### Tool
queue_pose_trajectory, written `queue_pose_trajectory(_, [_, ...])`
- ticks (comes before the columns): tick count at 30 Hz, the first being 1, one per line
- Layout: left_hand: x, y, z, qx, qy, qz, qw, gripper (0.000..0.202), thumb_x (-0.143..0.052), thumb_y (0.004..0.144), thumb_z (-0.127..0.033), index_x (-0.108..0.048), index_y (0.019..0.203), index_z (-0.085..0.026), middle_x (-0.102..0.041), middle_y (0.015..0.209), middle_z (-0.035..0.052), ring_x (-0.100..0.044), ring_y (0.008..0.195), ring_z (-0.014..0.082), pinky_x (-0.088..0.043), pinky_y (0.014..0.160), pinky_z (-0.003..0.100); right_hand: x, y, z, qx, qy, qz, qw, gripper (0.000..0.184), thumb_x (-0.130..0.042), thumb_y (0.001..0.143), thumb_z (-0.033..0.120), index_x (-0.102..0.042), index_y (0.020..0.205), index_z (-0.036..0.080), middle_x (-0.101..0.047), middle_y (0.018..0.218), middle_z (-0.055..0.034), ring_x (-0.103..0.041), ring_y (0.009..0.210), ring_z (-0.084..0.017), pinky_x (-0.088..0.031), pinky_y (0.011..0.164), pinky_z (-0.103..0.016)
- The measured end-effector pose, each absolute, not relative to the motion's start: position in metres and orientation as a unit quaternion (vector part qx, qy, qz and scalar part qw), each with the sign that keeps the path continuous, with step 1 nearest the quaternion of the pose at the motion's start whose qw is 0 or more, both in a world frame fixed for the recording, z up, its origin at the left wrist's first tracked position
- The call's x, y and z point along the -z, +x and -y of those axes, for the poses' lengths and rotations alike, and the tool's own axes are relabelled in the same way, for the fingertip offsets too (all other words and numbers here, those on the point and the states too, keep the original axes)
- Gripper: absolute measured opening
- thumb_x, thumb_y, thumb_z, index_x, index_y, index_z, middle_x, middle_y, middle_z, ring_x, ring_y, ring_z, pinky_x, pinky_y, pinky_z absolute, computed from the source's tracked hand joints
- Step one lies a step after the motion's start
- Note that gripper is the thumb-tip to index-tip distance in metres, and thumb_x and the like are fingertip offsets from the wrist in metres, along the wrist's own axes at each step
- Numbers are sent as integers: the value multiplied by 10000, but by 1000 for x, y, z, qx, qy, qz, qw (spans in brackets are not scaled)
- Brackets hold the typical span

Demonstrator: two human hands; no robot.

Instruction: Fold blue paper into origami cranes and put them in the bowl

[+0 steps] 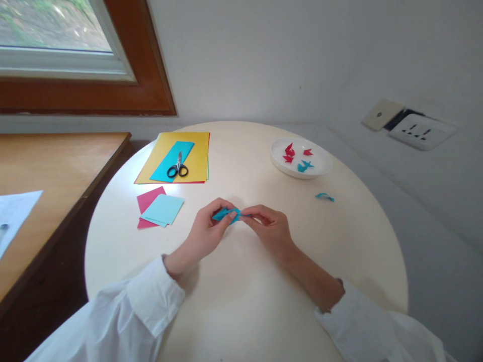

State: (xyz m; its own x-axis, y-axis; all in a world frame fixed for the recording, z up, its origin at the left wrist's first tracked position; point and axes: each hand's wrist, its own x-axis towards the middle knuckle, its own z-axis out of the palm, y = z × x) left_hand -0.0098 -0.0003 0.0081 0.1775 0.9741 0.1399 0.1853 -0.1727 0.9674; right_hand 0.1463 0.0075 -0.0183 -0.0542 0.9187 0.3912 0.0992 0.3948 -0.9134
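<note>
1. Pinching a small blue folded paper (226,214) at its left end between the thumb and fingers of the left hand (206,234).
2. Gripping the right end of the same paper with the fingertips of the right hand (269,226); closing both hands on it, fingertips nearly meeting.
3. Holding the paper just above the middle of the round cream table (245,301), both arms reaching in from the near edge in white sleeves (151,306).
4. Showing, near the left hand, a light blue sheet (163,209) overlapping a pink sheet (148,197).
5. Showing, farther back on the left, a yellow sheet (194,146) bearing a blue sheet (171,153) and black-handled scissors (177,169).
6. Showing, at the back right, a white plate (278,163) holding small red and blue folded pieces.
7. Showing a curled blue scrap (324,196) between the plate and the right hand, apart from both.
8. Showing a wooden desk (56,161) beside the table on the left and wall sockets (418,131) on the right.
</note>
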Motion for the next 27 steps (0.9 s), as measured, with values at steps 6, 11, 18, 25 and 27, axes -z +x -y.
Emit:
queue_pose_trajectory(6, [-4,-8,3,-477,628,-447,422,139,-537,830,-317,-510,808,-182,-622,902,63,-567,774,141,-463,649,240,19,147,-7,-357,-371,653,556,75,-680,721,183,-722,753,236,-737,795,-18,-679,744,-152,-555,715,-282])
queue_pose_trajectory(11, [2,-9,3,-492,629,-448,402,97,-506,849,-278,-483,822,-188,-612,938,65,-563,737,130,-454,617,240,15,144,-5,-396,-392,622,550,37,-688,716,229,-712,739,213,-728,768,-31,-672,728,-152,-550,700,-272])
queue_pose_trajectory(18, [1,-10,-2,-478,624,-463,410,153,-544,829,-322,-515,779,-181,-577,718,15,-527,634,118,-423,548,226,13,142,-4,-427,-401,585,561,18,-701,682,215,-689,691,205,-709,736,-21,-660,717,-149,-546,701,-270])
queue_pose_trajectory(25, [-3,-8,0,-507,599,-473,400,195,-598,785,-328,-511,707,-172,-555,650,-1,-512,581,107,-418,520,222,6,139,-1,-484,-431,537,540,76,-716,652,252,-684,679,189,-697,673,-15,-652,650,-150,-544,652,-281])
queue_pose_trajectory(27, [-3,-7,2,-518,588,-473,403,181,-602,780,-310,-511,707,-171,-566,666,3,-531,596,108,-442,541,228,5,137,0,-501,-433,517,542,91,-724,641,260,-680,669,186,-694,662,-13,-651,643,-150,-543,643,-283])
